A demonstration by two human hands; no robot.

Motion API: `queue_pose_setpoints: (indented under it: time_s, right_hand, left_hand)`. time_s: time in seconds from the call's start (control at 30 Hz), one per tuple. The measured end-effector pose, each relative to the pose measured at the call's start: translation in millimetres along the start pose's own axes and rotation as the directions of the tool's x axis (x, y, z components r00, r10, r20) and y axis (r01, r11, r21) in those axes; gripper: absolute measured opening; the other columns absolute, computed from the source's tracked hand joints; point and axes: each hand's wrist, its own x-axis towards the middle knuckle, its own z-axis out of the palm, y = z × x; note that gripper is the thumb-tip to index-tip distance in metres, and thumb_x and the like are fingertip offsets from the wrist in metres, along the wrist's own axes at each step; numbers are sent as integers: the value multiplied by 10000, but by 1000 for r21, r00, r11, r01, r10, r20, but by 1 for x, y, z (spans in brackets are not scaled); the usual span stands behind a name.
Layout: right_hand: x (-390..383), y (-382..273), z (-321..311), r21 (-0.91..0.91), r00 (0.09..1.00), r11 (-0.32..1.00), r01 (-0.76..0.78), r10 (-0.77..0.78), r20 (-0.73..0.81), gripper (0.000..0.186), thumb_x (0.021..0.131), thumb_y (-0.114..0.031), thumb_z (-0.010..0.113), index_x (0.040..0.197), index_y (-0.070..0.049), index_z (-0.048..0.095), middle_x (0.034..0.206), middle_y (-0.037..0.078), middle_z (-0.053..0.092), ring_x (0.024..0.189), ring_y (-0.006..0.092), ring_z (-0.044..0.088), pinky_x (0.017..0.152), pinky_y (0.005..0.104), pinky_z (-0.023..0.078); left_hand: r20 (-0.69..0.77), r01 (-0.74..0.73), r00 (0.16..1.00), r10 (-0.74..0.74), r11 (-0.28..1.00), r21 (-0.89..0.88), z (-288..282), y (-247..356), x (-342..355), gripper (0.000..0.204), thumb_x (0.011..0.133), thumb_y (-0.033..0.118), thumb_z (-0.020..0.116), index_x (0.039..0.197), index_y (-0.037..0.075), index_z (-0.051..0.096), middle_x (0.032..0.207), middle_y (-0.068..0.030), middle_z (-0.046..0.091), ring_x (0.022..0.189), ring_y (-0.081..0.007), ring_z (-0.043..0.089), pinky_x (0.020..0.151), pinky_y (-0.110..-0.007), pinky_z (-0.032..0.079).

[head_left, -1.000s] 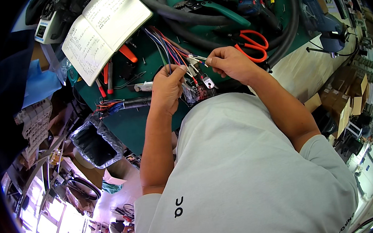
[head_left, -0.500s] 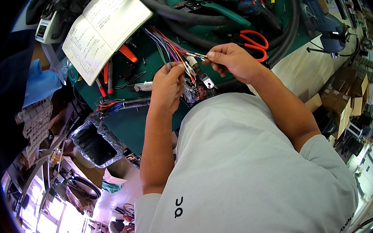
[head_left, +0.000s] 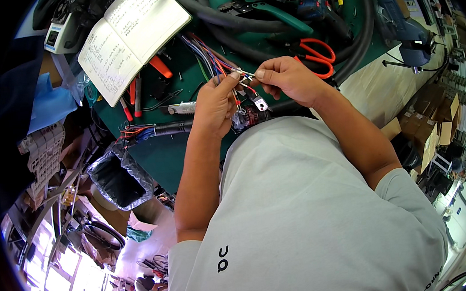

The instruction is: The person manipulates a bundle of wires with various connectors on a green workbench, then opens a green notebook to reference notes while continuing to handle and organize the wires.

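A bundle of thin coloured wires [head_left: 203, 50] runs from the upper middle of the green mat down to my hands. With thumb and fingertips pressed together, my left hand [head_left: 217, 104] grips some of these wires near their ends. My right hand [head_left: 288, 79] pinches the tip of a wire with a pale sleeve, close to the left fingertips. Below the fingers hang loose wire ends, some with red tips. A silver metal lug [head_left: 261, 104] lies just under the gap between my hands. The fingers hide exactly how many wires each hand holds.
An open notebook [head_left: 132, 41] lies at upper left. Red-handled scissors [head_left: 319, 56], a green-handled tool [head_left: 280, 17] and a thick black cable [head_left: 368, 20] lie to the right. A utility knife [head_left: 181, 109] rests by my left wrist. A lined bin [head_left: 120, 176] stands below the table edge.
My left hand has moved right and slightly up, bringing its fingertips close to the right hand's. The right hand has shifted slightly left. The wire ends have moved with them.
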Motion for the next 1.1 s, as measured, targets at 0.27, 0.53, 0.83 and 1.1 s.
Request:
queue_pose_setpoints:
  time_s: [0.27,0.53,0.83,1.1]
  right_hand:
    - [2,0,0,15,1000,1000,-20,20,-22,270,965,-235,551,913,5,664,664,-11,549,599,65,489,537,226,417]
    - [1,0,8,57,995,995,-86,88,-36,241,960,-177,546,846,8,649,627,0,541,527,77,468,486,236,390]
    - [-1,0,13,68,994,992,-105,107,-22,280,986,-227,512,829,-22,619,593,-15,517,511,72,457,475,240,397]
    - [0,-1,18,183,983,966,-185,184,22,292,988,-220,499,772,-41,581,539,-18,484,451,92,440,425,254,383]
  left_hand:
    - [43,23,999,-19,997,-76,1,-1,0,190,949,223,606,886,44,604,558,49,503,375,3,356,312,-154,261]
    - [31,-20,999,24,993,-114,1,-7,4,177,953,198,585,881,38,601,602,23,550,373,-10,365,319,-154,280]
    - [27,-12,1000,16,991,-136,-2,-7,4,164,939,191,593,848,55,584,609,19,549,377,-30,374,323,-177,281]
    - [34,9,999,-3,984,-180,-5,-8,5,150,917,178,607,819,71,574,659,4,571,387,-35,387,318,-188,276]
